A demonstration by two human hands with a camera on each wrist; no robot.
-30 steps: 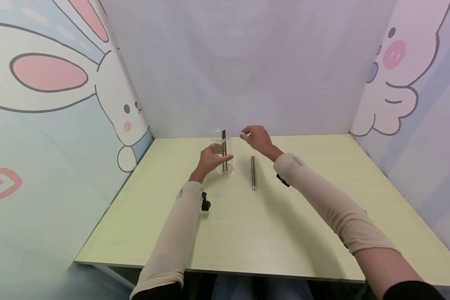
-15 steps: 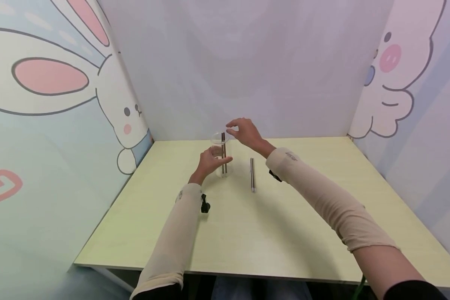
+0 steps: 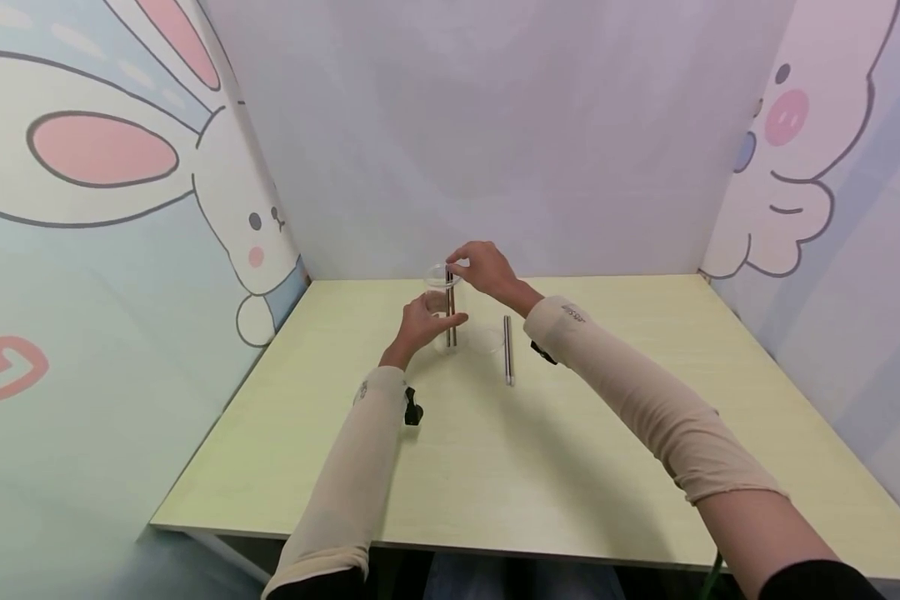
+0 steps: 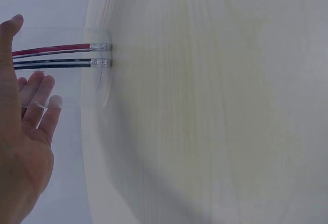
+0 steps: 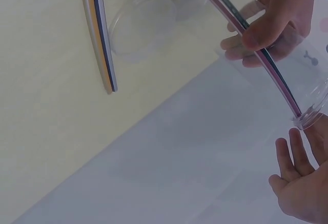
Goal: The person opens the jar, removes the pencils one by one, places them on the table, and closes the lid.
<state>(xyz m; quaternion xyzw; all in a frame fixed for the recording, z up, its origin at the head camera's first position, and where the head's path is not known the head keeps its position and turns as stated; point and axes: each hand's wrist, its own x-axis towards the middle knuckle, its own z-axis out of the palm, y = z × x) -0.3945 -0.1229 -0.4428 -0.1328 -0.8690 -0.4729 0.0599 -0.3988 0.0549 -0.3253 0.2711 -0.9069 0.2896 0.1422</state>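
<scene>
A clear plastic jar (image 3: 441, 279) stands upright on the table, with red-striped and dark green-striped pencils (image 4: 61, 55) in it. Their silver ferrules and erasers point down, near the jar's base. My left hand (image 3: 417, 327) holds the jar, thumb across the near side and fingers round the far side. Over the open rim is my right hand (image 3: 487, 271), thumb and forefinger right at the pencils' top ends. In the right wrist view its other fingers (image 5: 297, 155) spread outside the rim; I cannot tell whether the fingertips pinch a pencil.
More pencils (image 3: 508, 350), orange- and blue-striped in the right wrist view, lie side by side to the right of the jar. Between them and the jar lies a round clear lid (image 5: 143, 25). The pale wooden table (image 3: 450, 467) ends at a light curtain behind.
My right hand has moved left from beside the jar to its rim, reaching the pencil tops. The left hand stays round the jar; the loose pencils have not moved.
</scene>
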